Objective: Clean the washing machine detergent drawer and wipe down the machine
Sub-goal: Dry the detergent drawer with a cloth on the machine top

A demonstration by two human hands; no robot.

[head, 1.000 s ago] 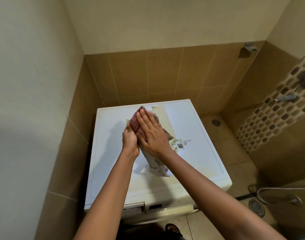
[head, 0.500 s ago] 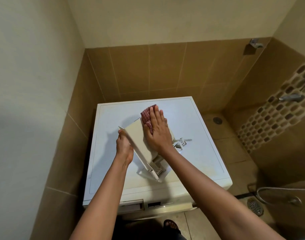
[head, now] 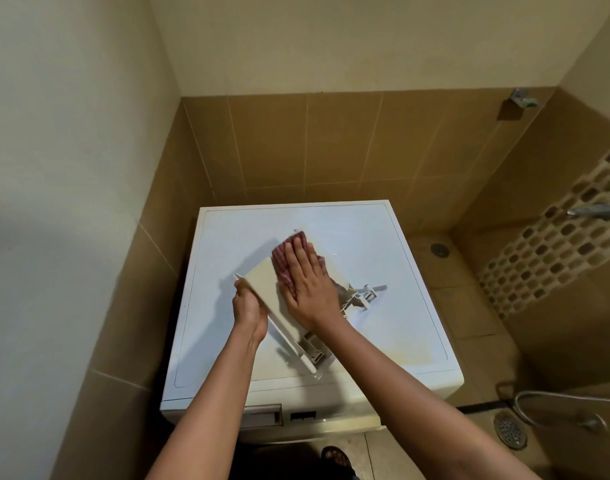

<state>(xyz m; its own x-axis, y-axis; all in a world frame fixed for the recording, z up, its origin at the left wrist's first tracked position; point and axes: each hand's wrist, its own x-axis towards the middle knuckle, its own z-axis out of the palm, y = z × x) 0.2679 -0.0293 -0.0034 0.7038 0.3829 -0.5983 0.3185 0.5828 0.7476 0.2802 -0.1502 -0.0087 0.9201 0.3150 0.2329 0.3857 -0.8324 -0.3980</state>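
The white washing machine stands in the corner, seen from above. On its top lies the cream detergent drawer, tilted on its side, its handle end toward me. My left hand grips the drawer's left edge. My right hand lies flat, fingers straight, pressing a red checked cloth against the drawer's broad face. A small white plastic insert lies on the machine top just right of the drawer. The empty drawer slot shows on the machine's front.
Tan tiled walls close in on the left and behind the machine. To the right, the tiled floor has a small drain, a larger round drain and a metal shower hose. A tap juts from the mosaic wall. A sandalled foot shows below.
The right hand slid the cloth from the drawer's far end toward me, down its face. The left hand keeps its grip and the drawer has tilted a little more upright.
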